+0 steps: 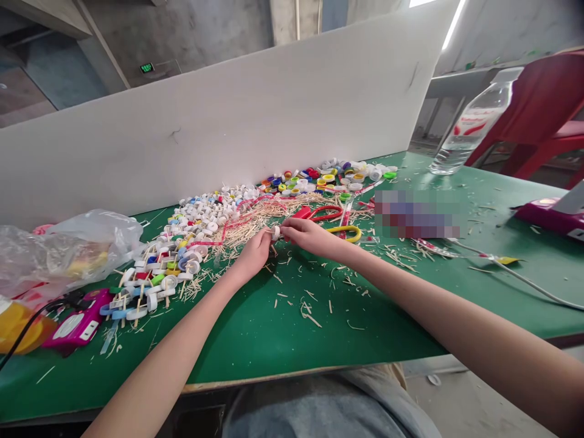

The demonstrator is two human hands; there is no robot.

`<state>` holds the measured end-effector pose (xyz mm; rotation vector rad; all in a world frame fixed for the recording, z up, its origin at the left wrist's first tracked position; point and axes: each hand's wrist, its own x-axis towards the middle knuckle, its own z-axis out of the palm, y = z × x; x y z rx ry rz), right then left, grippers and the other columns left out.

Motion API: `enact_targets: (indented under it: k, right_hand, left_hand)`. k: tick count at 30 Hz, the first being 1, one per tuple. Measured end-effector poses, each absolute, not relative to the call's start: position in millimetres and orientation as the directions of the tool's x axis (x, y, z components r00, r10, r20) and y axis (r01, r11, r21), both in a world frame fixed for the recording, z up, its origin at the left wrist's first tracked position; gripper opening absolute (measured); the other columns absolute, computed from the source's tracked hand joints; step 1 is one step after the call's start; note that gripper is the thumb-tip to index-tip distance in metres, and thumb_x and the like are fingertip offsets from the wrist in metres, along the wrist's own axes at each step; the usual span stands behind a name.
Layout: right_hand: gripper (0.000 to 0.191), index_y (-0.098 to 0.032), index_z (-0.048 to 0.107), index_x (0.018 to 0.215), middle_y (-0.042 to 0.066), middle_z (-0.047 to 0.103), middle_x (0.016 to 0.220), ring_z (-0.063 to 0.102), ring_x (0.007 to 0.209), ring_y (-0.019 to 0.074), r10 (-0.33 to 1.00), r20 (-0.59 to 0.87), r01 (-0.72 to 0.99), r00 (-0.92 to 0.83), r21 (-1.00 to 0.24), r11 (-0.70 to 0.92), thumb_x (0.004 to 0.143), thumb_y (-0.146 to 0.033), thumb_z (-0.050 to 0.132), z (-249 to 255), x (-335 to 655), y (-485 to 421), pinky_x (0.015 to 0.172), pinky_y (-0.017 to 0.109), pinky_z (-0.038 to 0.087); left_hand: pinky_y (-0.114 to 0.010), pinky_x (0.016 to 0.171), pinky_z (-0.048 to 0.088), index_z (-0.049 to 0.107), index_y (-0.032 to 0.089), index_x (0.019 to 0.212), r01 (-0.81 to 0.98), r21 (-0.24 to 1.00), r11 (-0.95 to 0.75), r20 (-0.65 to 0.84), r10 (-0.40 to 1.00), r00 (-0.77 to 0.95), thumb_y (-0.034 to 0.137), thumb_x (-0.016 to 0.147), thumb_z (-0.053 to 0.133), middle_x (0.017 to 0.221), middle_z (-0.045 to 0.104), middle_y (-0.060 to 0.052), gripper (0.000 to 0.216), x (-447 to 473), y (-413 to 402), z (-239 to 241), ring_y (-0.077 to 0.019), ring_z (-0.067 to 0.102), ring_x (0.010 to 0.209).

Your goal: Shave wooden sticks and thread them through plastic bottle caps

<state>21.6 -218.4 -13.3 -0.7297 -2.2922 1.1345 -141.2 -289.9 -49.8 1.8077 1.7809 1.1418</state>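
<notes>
My left hand [255,249] and my right hand [303,234] meet over the green table [283,340], fingers pinched together on a small white bottle cap [275,232]. Just beyond them lies a heap of thin wooden sticks [255,219]. A long spread of bottle caps, white ones [205,216] at the left and coloured ones [319,176] farther right, runs along the white board behind. Near my left forearm sit caps joined by sticks [146,292].
Red-handled scissors [319,213] and a yellow-handled tool [344,231] lie past my right hand. A clear plastic bag [68,249] and a pink device [79,322] sit at left. A water bottle [474,121], a magenta device [547,213] and a cable [515,274] are at right. Stick scraps litter the table.
</notes>
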Motion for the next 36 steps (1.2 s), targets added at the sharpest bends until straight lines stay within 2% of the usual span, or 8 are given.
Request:
enact_targets:
  k: [10, 17, 26, 32, 36]
  right_hand:
    - [0.023, -0.018, 0.058, 0.085, 0.0, 0.056, 0.071, 0.049, 0.064, 0.0121, 0.604, 0.188, 0.204, -0.774, -0.83, 0.52, 0.087, -0.038, 0.048, -12, 20, -218, 0.061, 0.027, 0.038]
    - [0.024, -0.017, 0.058, 0.086, -0.001, 0.055, 0.069, 0.048, 0.062, 0.0117, 0.637, 0.216, 0.193, -0.74, -0.839, 0.509, 0.086, -0.039, 0.048, -17, 17, -214, 0.06, 0.027, 0.037]
    - [0.027, -0.017, 0.058, 0.085, -0.001, 0.056, 0.069, 0.05, 0.063, 0.012, 0.635, 0.247, 0.166, -0.732, -0.839, 0.518, 0.085, -0.042, 0.049, -20, 15, -210, 0.061, 0.028, 0.039]
    - [0.026, -0.018, 0.057, 0.085, 0.0, 0.057, 0.071, 0.049, 0.063, 0.0121, 0.638, 0.242, 0.178, -0.731, -0.835, 0.52, 0.086, -0.042, 0.049, -18, 16, -214, 0.061, 0.028, 0.04]
    - [0.024, -0.019, 0.055, 0.093, 0.002, 0.059, 0.079, 0.051, 0.069, 0.0135, 0.668, 0.259, 0.204, -0.698, -0.822, 0.532, 0.089, -0.039, 0.044, -16, 19, -218, 0.064, 0.028, 0.041]
  left_hand:
    - [-0.028, 0.069, 0.044, 0.046, 0.022, 0.077, 0.663, 0.738, -0.127, 0.336, 0.921, -0.198, 0.035, 0.097, 0.029, 0.074, 0.051, -0.001, 0.029, -136, -297, -41, -0.0157, 0.051, 0.071]
    - [-0.031, 0.073, 0.042, 0.04, 0.024, 0.083, 0.686, 0.716, -0.129, 0.466, 0.821, -0.331, 0.043, 0.099, 0.018, 0.079, 0.047, -0.003, 0.033, -140, -300, -34, -0.0169, 0.05, 0.075]
    - [-0.027, 0.067, 0.04, 0.042, 0.022, 0.08, 0.751, 0.636, -0.176, 0.501, 0.834, -0.23, 0.033, 0.097, 0.034, 0.075, 0.047, 0.0, 0.021, -138, -302, -28, -0.0144, 0.047, 0.071]
    - [-0.025, 0.064, 0.043, 0.049, 0.021, 0.085, 0.793, 0.578, -0.189, 0.502, 0.849, -0.163, 0.033, 0.096, 0.04, 0.079, 0.055, -0.002, 0.019, -142, -301, -26, -0.014, 0.052, 0.071]
    - [-0.028, 0.067, 0.046, 0.054, 0.022, 0.089, 0.848, 0.512, -0.138, 0.536, 0.822, -0.19, 0.035, 0.096, 0.041, 0.085, 0.059, -0.004, 0.02, -160, -302, -8, -0.0156, 0.055, 0.074]
